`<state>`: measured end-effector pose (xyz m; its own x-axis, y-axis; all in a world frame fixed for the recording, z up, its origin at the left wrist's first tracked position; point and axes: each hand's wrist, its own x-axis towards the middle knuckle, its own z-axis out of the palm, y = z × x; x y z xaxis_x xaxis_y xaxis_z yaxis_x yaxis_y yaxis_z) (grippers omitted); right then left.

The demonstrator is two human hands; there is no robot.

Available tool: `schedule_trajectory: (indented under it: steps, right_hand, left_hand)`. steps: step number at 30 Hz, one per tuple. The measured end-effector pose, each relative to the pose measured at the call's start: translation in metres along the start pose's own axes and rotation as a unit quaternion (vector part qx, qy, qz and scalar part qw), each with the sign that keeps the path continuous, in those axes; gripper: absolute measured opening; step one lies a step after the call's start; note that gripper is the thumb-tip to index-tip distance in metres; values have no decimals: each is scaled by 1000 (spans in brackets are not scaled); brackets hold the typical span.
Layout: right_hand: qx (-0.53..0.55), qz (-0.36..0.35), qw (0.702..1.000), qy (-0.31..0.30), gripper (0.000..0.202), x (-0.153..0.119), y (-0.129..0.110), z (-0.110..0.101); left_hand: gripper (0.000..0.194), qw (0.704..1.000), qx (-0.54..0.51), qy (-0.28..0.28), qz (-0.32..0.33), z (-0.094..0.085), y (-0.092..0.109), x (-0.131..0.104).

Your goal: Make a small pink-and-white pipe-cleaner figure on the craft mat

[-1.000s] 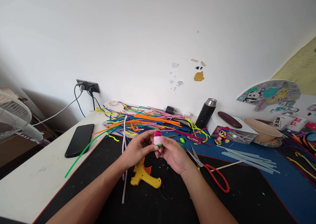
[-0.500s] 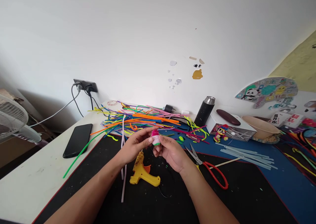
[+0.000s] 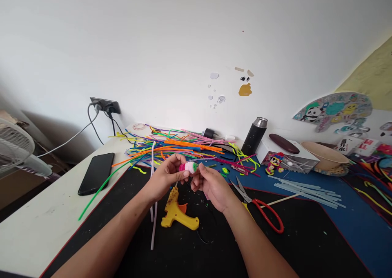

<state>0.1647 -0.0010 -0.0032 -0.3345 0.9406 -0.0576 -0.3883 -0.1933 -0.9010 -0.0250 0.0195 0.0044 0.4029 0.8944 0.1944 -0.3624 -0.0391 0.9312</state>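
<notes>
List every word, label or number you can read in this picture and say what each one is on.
"开水" is the only part that reads, in black on the white card at the far right; the characters above it are too small.
The red and white card beside it: white characters, too blurred to read.
The panda fan on the wall: cartoon pictures only, no legible words.
The black flask, phone and yellow glue gun: no readable text.

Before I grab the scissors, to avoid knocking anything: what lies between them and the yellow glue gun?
In the head view, the right hand and its forearm cross that stretch above the black mat, between the glue gun and the scissors.
</notes>
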Motion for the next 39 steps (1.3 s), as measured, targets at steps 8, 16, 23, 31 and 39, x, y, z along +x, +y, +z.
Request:
schedule_trajectory:
  steps: [8,16,23,31,39]
  right_hand:
    - [13,-22,999,22,49,0,-2,-1]
    - [-2,-16,1000,19,52,-1,-3,2]
    - [-7,-7,1000,24,49,1,1,0]
    - [-4,0,1000,14,44,1,4,0]
    - [-1,0,1000,23,51,0,0,2]
  left_hand:
    - [42,1000,1,7,-15,1,0,1]
    - [41,999,29,16,-14,2,-1,-1]
    - [37,998,56,15,-2,6,0,-3]
    - [38,998,41,45,-16,8,4,-2]
    - [35,999,34,29,-15,7,3,-3]
